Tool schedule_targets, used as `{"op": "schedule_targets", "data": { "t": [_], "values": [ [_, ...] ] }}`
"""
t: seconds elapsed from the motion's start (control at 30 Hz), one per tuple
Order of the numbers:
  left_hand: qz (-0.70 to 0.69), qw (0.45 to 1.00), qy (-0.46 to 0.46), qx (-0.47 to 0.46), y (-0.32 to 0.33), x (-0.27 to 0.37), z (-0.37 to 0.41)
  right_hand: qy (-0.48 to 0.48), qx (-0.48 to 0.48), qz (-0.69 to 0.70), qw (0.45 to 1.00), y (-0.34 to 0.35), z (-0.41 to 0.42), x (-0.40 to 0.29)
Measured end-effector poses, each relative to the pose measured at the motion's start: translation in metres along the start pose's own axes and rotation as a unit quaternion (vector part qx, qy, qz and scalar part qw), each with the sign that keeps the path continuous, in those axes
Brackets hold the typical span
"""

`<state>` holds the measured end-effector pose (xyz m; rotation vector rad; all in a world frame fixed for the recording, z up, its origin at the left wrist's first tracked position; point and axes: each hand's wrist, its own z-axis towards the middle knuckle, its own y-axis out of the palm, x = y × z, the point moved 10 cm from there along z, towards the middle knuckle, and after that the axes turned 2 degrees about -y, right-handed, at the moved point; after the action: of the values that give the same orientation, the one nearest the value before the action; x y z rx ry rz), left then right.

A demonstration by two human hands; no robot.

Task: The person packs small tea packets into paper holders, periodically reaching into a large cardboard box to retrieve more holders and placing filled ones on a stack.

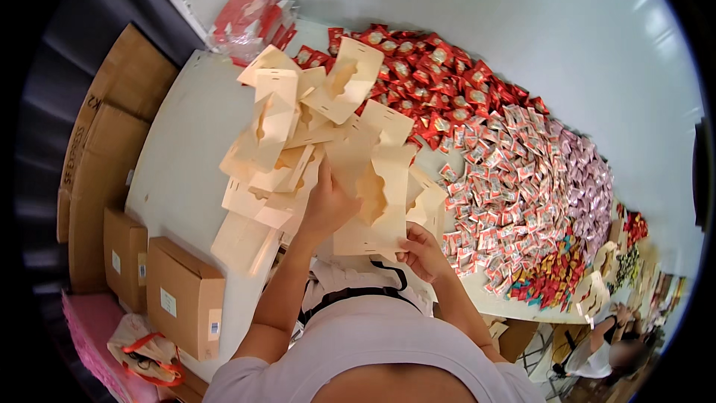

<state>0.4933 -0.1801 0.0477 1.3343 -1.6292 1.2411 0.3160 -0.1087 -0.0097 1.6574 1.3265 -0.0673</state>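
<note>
A cream folded card box sleeve (391,235) with a wavy cut-out window is held in front of me, over the near edge of the table. My right hand (420,251) pinches its lower right corner. My left hand (330,207) lies at its left side with the thumb against the card; part of its grip is hidden. Beyond and to the left, a loose heap of similar cream card sleeves (275,126) lies on the white table (173,140), some overlapping and tilted. More of them show behind the held one, at its right.
Red wrapped packets (442,75) are piled at the back. White-and-red sachets (503,179), purple packets (584,179) and multicoloured sweets (551,274) spread rightwards. Cardboard boxes (184,296) stand left, near a cloth bag (142,347). Plastic-wrapped red packs (246,19) lie far back. Another person (593,352) is at lower right.
</note>
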Motion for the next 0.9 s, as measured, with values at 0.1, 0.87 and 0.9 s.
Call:
{"op": "schedule_targets", "data": {
  "t": [0.1,0.87,0.9],
  "values": [
    [-0.073,0.992,-0.003,-0.107,0.025,-0.024,-0.001,0.014,0.016,0.25,0.968,-0.013,0.002,0.008],
    [-0.448,0.877,-0.176,0.006,0.002,-0.086,-0.049,-0.412,0.303,-0.622,0.593,-0.12,0.131,-0.242],
    [-0.441,0.875,-0.197,0.013,0.004,-0.092,-0.051,-0.489,0.325,-0.631,0.507,-0.11,0.099,-0.249]
  ]
}}
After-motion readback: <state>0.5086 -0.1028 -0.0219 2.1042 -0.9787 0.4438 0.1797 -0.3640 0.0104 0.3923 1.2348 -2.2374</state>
